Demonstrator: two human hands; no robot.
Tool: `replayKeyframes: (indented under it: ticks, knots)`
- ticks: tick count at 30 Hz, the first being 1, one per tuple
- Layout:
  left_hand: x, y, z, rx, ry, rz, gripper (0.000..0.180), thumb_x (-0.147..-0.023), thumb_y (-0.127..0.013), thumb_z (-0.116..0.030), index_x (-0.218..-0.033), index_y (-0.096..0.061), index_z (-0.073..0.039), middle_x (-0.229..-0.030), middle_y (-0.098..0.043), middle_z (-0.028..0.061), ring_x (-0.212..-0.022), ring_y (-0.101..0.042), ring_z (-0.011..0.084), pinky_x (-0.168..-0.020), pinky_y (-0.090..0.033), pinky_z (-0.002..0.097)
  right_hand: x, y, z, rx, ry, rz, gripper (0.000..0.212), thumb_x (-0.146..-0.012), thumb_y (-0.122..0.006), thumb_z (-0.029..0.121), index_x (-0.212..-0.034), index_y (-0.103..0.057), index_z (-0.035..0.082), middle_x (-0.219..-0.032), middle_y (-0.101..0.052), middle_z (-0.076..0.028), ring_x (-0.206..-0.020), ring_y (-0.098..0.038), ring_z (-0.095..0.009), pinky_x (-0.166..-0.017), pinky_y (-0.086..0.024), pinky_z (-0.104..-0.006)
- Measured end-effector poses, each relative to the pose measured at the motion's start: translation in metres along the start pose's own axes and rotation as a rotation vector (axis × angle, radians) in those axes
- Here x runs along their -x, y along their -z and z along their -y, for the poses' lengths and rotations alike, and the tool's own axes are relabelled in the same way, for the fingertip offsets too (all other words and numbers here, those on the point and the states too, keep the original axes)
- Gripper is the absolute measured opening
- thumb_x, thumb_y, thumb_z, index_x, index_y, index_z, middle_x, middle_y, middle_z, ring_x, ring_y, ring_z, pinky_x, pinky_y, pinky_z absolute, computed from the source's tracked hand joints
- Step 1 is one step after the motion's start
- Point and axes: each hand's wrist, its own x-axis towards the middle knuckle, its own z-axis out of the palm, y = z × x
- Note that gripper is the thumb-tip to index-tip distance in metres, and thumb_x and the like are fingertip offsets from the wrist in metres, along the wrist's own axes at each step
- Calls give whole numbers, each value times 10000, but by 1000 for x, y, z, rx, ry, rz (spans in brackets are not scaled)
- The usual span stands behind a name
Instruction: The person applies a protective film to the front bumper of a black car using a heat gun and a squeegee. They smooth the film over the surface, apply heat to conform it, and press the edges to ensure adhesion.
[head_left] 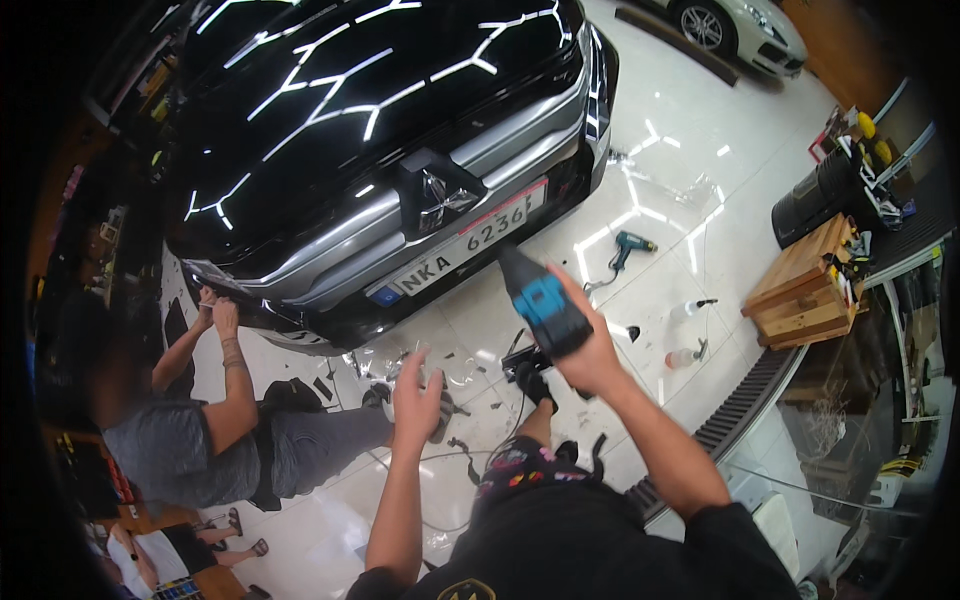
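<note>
My right hand [590, 350] grips a teal-and-black cordless blower [543, 308]. Its black nozzle points at the front of a black car [370, 110], near the lower edge of the number plate [462, 240]. I cannot tell whether the nozzle touches the plate. Nothing is in my left hand [416, 393], held in the air below the bumper with the fingers apart. At the car's left front corner, a co-worker in a grey shirt [160, 450] has both hands at the bumper edge by the headlight.
A teal heat gun [630, 248] lies on the tiled floor with two spray bottles [686, 355] nearby. To the right stand a wooden box [800, 285] and a black drum [806, 207]. A drain grate [740, 410], cables and film scraps [460, 365] lie around my feet.
</note>
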Motion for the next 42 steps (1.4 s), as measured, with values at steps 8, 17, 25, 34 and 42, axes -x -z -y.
replayKeyframes:
  ticks: [8,17,25,34,42]
  knots:
    - [-228,-31,-102,-445,-391,-280,704,-886,-675,-122,-1520,-377,-61,-1611,-299,189,-1485,-266,429,-1192,-252,548,-216,-41,-54,-68,168,47,844,-778,-722,20,-1532,-357,123,-1129,-677,-218,-1058,-643,-373,-921,-494,-343]
    - [-334,-55,-129,-845,-454,-212,774,-904,-664,-242,-1553,-308,-15,-1660,-196,161,-1531,-154,403,-1211,-127,619,-293,-38,-96,123,128,-51,907,-731,-733,65,-1543,-345,184,-949,-697,-251,-903,-664,-463,-780,-527,-453]
    - [-366,-84,-160,-920,-472,-249,737,-957,-609,-319,-1550,-306,-5,-1640,-248,162,-1517,-190,398,-1212,-131,608,-320,9,-108,192,64,-68,924,-730,-719,64,-1553,-315,183,-950,-694,-252,-901,-660,-469,-779,-522,-486]
    - [-380,-139,-191,-885,-254,-348,779,-989,-547,-356,-1576,-203,24,-1643,-209,221,-1532,-143,404,-1241,-78,532,-366,101,-117,159,-73,14,910,-749,-700,82,-1559,-307,217,-973,-702,-239,-936,-663,-461,-812,-521,-485]
    - [-401,-176,-228,-933,-209,-353,770,-1005,-525,-387,-1583,-204,7,-1646,-205,220,-1536,-129,401,-1238,-61,545,-402,173,-129,126,-66,80,906,-764,-709,100,-1560,-301,242,-978,-712,-227,-940,-668,-458,-818,-523,-491]
